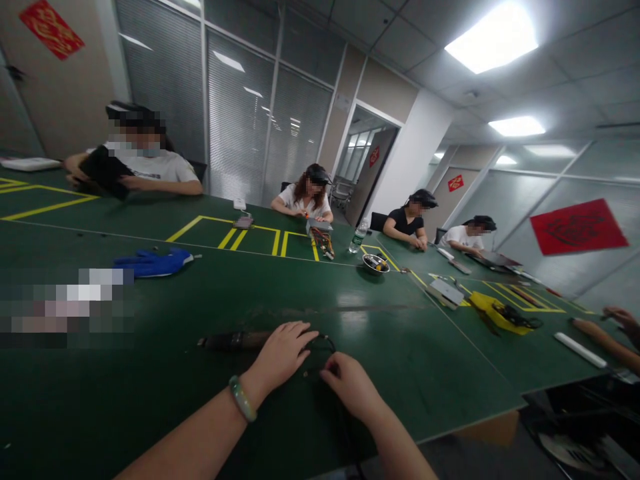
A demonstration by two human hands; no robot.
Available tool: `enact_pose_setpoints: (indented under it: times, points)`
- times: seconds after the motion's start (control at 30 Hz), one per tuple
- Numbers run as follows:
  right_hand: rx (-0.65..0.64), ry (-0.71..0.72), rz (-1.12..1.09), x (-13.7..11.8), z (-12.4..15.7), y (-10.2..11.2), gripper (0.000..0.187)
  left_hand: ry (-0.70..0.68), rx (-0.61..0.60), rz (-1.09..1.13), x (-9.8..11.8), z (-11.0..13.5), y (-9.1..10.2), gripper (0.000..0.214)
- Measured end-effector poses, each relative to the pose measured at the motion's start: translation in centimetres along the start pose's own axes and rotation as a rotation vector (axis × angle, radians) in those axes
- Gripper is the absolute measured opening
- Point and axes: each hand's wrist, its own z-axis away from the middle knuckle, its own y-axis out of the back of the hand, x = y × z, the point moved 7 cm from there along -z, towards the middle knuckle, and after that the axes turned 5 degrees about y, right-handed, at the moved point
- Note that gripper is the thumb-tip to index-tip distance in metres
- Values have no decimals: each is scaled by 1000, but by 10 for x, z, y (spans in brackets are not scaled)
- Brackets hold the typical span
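Black cord under both hands; left hand grips a soldering iron; right hand pinches the cord.

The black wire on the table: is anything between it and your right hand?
No, nothing visible is in the way. Your right hand is right by the thin black wire. Your left hand rests on a dark tool, beside the wire.

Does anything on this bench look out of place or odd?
A blue glove lies crumpled by itself on the green workbench, left of the person's left hand. A pixelated patch hides the bench's near left part.
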Motion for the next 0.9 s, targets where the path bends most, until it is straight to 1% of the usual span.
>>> enact_pose_setpoints:
  times: [0.1,0.17,0.23,0.37,0.5,0.57,0.67,0.73,0.8,0.9]
  points:
    - [-117,-20,-240,14,-11,-10,10,-22,-18,-13,4,-2,-7,37]
    - [-141,-14,-394,22,-18,-13,16,-32,-19,-31,5,-3,-10,32]
    - [-138,-7,-500,28,-26,-12,20,-32,-15,-44,6,-3,-11,33]
    - [-147,-34,-526,41,-40,-11,22,-3,-16,-39,5,-6,-10,42]
    - [-202,-51,-498,46,-48,-16,22,20,-28,-56,5,-11,-11,38]
    - [-134,-52,-533,49,-49,-15,21,28,-34,-68,4,-13,-12,35]
    - [107,-77,-590,57,-49,-6,21,31,-36,-74,3,-16,-12,34]
    - [233,-101,-563,62,-47,1,21,29,-32,-67,4,-16,-11,35]
    - [280,-117,-493,63,-45,5,22,30,-24,-51,5,-16,-11,34]
    - [267,-102,-365,59,-46,6,22,42,-17,-12,4,-16,-10,30]
